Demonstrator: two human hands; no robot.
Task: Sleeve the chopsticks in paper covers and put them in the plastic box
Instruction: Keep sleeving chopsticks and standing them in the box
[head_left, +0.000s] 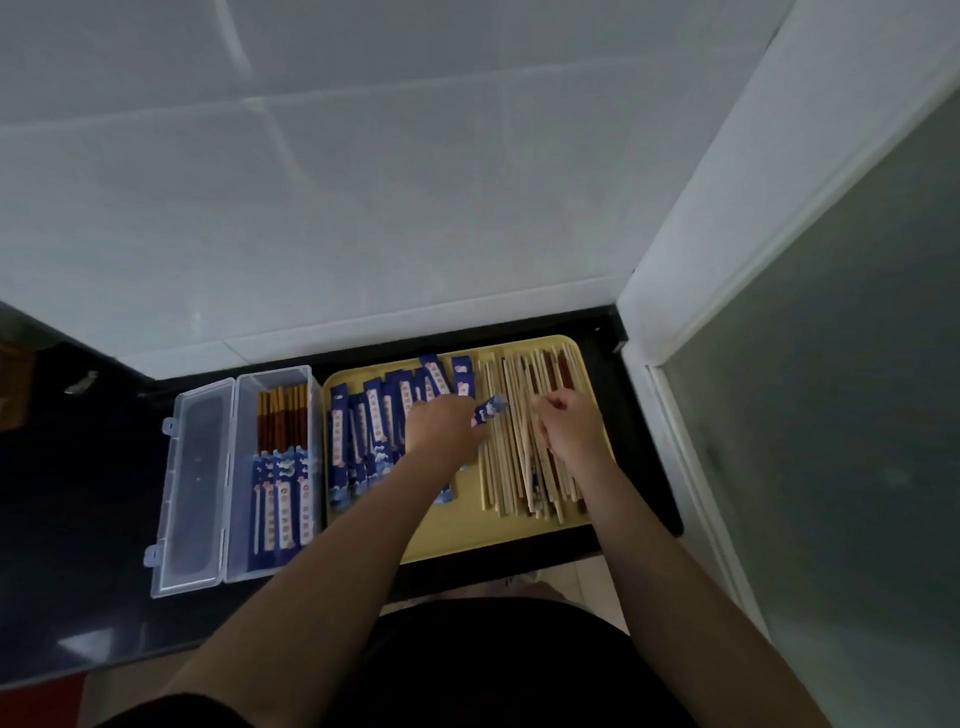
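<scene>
A yellow tray (467, 530) lies on the dark counter. Its left half holds a spread of blue paper covers (363, 431); its right half holds a pile of bare wooden chopsticks (511, 467). My left hand (441, 428) holds one blue cover (488, 409) whose end sticks out toward the chopsticks. My right hand (569, 426) rests over the chopstick pile with fingers curled down onto the sticks; whether it grips any is hidden. Left of the tray stands the clear plastic box (244, 467), holding several sleeved chopsticks (283, 467).
The box's hinged lid (192, 488) lies open flat to its left. A white tiled wall rises just behind the tray. A white door frame (675, 374) stands close on the right. The dark counter (78, 493) stretches left.
</scene>
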